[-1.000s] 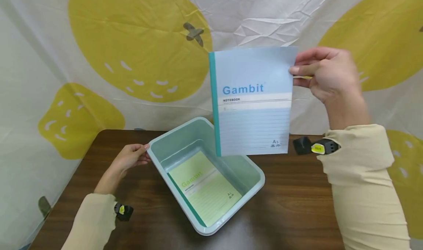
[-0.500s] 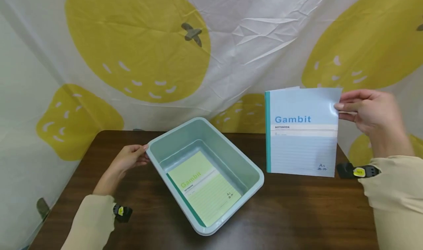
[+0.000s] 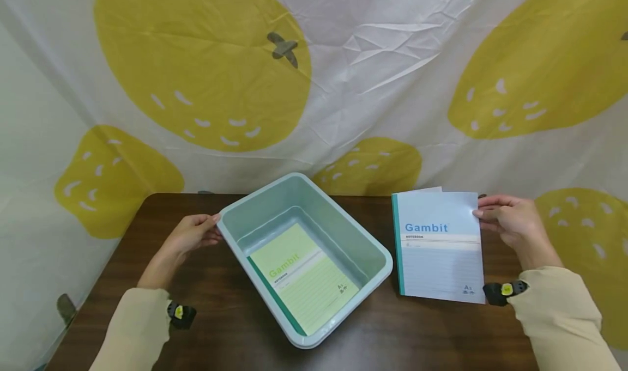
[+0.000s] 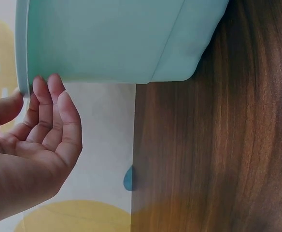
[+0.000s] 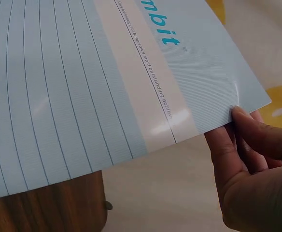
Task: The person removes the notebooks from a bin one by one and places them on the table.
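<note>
My right hand [image 3: 512,226] pinches the right edge of a blue notebook [image 3: 439,267] near its top corner, thumb on the cover and fingers behind. The notebook is low over the table's right part, its teal spine to the left; a pale sheet edge [image 3: 429,190] sticks out above it. At the left, my left hand [image 3: 193,235] pinches the rim of a pale green plastic basin [image 3: 378,256] at its left corner, as the left wrist view also shows, thumb outside and fingertips beneath the rim. A green notebook [image 3: 304,278] lies flat on the basin's floor, cover up.
The dark wooden table [image 3: 235,333] ends at the back against a white cloth [image 3: 373,77] printed with yellow fruit. Each wrist wears a small black camera, the left camera [image 3: 181,315] and the right camera [image 3: 505,292].
My right hand has carried the blue notebook from above the basin to the right and then down toward the table. The left hand, basin and green notebook have stayed in place.
</note>
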The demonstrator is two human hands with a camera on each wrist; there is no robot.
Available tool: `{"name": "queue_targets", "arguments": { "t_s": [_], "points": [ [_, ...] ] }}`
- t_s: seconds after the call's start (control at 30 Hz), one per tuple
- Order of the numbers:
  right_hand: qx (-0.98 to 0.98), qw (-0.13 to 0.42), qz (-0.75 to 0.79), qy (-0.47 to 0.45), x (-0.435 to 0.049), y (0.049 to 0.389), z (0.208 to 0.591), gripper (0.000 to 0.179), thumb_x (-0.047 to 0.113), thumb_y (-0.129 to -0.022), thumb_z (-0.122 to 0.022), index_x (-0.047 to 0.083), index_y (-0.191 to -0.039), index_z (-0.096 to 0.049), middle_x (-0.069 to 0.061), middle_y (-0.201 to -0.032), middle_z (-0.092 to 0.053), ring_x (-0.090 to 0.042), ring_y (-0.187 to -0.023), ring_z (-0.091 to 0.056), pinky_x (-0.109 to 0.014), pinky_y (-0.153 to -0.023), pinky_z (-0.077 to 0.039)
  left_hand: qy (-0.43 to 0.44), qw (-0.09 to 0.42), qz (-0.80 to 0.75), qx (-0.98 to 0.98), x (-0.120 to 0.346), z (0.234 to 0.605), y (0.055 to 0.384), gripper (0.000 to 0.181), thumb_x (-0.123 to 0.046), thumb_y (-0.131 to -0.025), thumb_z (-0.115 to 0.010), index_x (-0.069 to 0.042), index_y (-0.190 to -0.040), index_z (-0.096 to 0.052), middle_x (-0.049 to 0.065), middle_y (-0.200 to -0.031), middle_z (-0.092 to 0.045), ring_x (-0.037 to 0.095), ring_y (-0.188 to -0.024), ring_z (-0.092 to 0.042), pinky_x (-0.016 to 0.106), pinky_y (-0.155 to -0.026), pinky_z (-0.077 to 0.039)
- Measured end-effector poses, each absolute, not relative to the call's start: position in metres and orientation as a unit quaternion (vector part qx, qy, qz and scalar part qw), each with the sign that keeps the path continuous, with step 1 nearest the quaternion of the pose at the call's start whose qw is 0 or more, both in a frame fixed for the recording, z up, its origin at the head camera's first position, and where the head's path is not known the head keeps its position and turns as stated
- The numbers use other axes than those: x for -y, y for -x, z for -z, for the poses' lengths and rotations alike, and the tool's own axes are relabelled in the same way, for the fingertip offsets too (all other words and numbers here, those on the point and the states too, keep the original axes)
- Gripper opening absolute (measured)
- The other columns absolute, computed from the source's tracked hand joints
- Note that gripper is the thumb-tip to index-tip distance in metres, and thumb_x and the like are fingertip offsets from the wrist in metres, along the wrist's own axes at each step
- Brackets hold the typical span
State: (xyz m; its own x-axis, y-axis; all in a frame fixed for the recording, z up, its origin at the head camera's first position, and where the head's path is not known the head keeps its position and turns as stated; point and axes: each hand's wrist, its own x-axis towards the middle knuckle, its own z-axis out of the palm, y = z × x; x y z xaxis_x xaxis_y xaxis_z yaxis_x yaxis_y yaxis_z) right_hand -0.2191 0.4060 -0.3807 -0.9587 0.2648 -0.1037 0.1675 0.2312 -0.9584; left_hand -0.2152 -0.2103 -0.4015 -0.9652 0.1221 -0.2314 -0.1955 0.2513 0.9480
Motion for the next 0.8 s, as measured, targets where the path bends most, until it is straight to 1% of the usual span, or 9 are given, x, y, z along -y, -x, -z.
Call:
{"name": "queue_targets", "arguments": {
  "t_s": [0.1,0.23,0.33,0.4,0.47,0.57,0.63,0.67,0.8],
  "points": [
    [0.795,0.031,-0.587,0.152,-0.401,0.225,0.394,0.027,0.013,-0.076,-0.075,0.008,-0.101,-0.068,-0.001,-0.099,-0.056,-0.017,-0.078,-0.063,-0.030,-0.068,-0.054,0.023,0.129,-0.612,-0.780,0.210,0.402,0.215,0.034,-0.018,-0.098,-0.043,0.015,-0.103,-0.050,0.002,-0.072,-0.059,0.012,-0.069,-0.060,0.024,-0.065,-0.053],
    [0.804,0.024,-0.572,0.162,-0.386,0.227,0.395,0.033,0.014,-0.077,-0.073,0.005,-0.108,-0.064,-0.005,-0.105,-0.054,-0.020,-0.082,-0.060,-0.029,-0.070,-0.053,0.021,0.128,-0.612,-0.780,0.210,0.402,0.215,0.033,-0.017,-0.098,-0.042,0.015,-0.102,-0.050,0.002,-0.072,-0.059,0.012,-0.069,-0.060,0.024,-0.065,-0.053],
    [0.802,0.021,-0.576,0.157,-0.376,0.229,0.392,0.031,0.010,-0.078,-0.073,0.001,-0.106,-0.063,-0.009,-0.103,-0.054,-0.023,-0.080,-0.060,-0.031,-0.068,-0.054,0.023,0.128,-0.610,-0.782,0.211,0.402,0.215,0.034,-0.018,-0.098,-0.042,0.015,-0.102,-0.050,0.001,-0.072,-0.059,0.012,-0.070,-0.060,0.024,-0.064,-0.053],
    [0.796,0.016,-0.580,0.173,-0.370,0.231,0.390,0.027,0.009,-0.077,-0.074,0.003,-0.102,-0.066,-0.006,-0.098,-0.058,-0.021,-0.077,-0.061,-0.031,-0.066,-0.054,0.024,0.128,-0.611,-0.781,0.211,0.402,0.216,0.034,-0.018,-0.098,-0.043,0.015,-0.102,-0.050,0.001,-0.072,-0.059,0.013,-0.070,-0.060,0.024,-0.064,-0.053],
    [0.797,0.001,-0.584,0.158,-0.365,0.229,0.387,0.025,0.006,-0.078,-0.071,0.003,-0.102,-0.065,-0.002,-0.091,-0.061,-0.018,-0.075,-0.062,-0.032,-0.066,-0.054,0.023,0.128,-0.611,-0.781,0.211,0.402,0.217,0.034,-0.018,-0.098,-0.043,0.015,-0.102,-0.050,0.001,-0.072,-0.059,0.013,-0.070,-0.060,0.024,-0.065,-0.053],
    [0.792,-0.032,-0.596,0.131,-0.359,0.224,0.383,0.027,0.002,-0.084,-0.063,-0.002,-0.111,-0.059,0.004,-0.087,-0.065,-0.015,-0.079,-0.065,-0.034,-0.073,-0.053,0.022,0.130,-0.614,-0.778,0.211,0.402,0.217,0.033,-0.018,-0.098,-0.043,0.014,-0.101,-0.050,0.002,-0.072,-0.059,0.013,-0.070,-0.060,0.025,-0.065,-0.053],
    [0.797,-0.059,-0.594,0.092,-0.357,0.219,0.384,0.032,0.000,-0.089,-0.055,-0.008,-0.119,-0.050,0.000,-0.092,-0.065,-0.015,-0.085,-0.064,-0.036,-0.078,-0.051,0.024,0.130,-0.610,-0.781,0.212,0.402,0.217,0.034,-0.018,-0.098,-0.043,0.014,-0.102,-0.050,0.002,-0.072,-0.059,0.013,-0.070,-0.060,0.026,-0.066,-0.053],
    [0.798,-0.069,-0.592,0.084,-0.357,0.218,0.386,0.033,0.000,-0.090,-0.052,-0.010,-0.122,-0.047,-0.004,-0.095,-0.066,-0.016,-0.089,-0.064,-0.037,-0.081,-0.050,0.027,0.130,-0.608,-0.783,0.212,0.402,0.216,0.034,-0.019,-0.098,-0.043,0.014,-0.102,-0.050,0.002,-0.072,-0.059,0.013,-0.070,-0.060,0.026,-0.066,-0.053],
    [0.836,-0.092,-0.536,0.071,-0.356,0.210,0.401,0.040,0.012,-0.095,-0.048,-0.013,-0.127,-0.041,-0.023,-0.114,-0.057,-0.026,-0.101,-0.060,-0.040,-0.086,-0.047,0.028,0.130,-0.607,-0.784,0.211,0.402,0.217,0.034,-0.019,-0.098,-0.043,0.014,-0.102,-0.051,0.002,-0.073,-0.058,0.012,-0.070,-0.060,0.026,-0.066,-0.053]
  ]
}}
